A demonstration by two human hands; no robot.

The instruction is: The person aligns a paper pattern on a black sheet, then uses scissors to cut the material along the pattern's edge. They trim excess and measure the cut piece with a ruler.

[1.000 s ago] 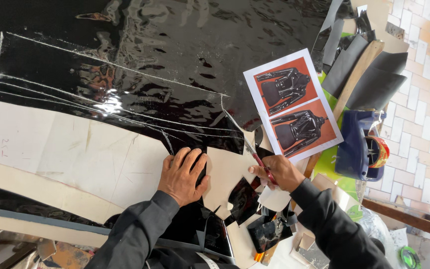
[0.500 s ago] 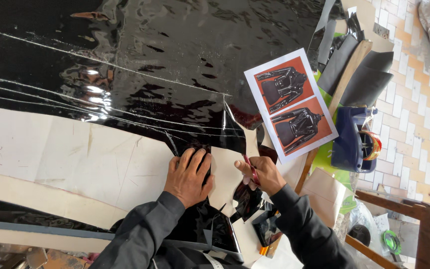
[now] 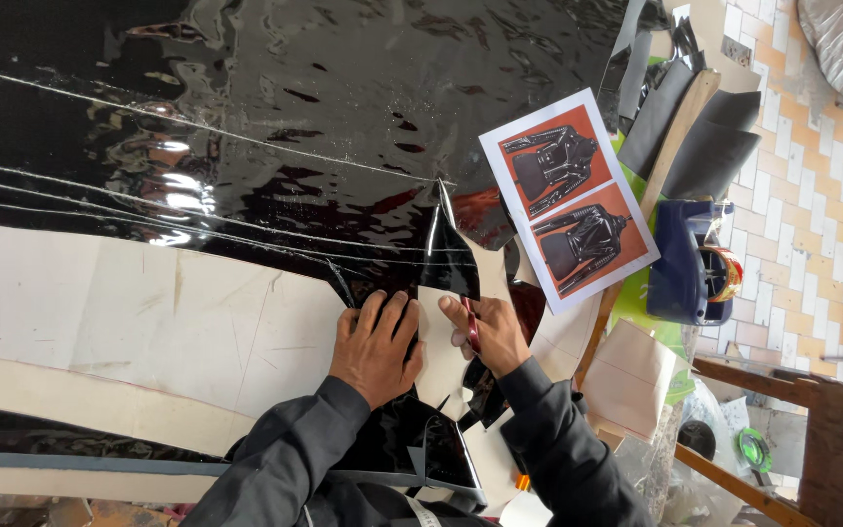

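Note:
A wide sheet of glossy black material (image 3: 275,107) covers the table, marked with pale chalk lines. A cream paper pattern (image 3: 139,322) lies on its near part. My left hand (image 3: 378,344) presses flat, fingers spread, on the pattern's right end. My right hand (image 3: 488,334) is closed on red-handled scissors (image 3: 469,324); their blades point away from me, and a metal tip shows near a lifted flap of black material (image 3: 449,259). Both sleeves are dark grey.
A printed sheet with two pictures of a black jacket (image 3: 568,200) lies to the right. Beyond it are dark fabric pieces (image 3: 695,137), a navy blue container (image 3: 687,262), cream paper offcuts (image 3: 631,376) and a wooden stool (image 3: 831,429) on a tiled floor.
My right hand with the scissors has moved left, closer to my left hand. A cut flap of black material now stands up above the scissors. The left hand stays on the pattern.

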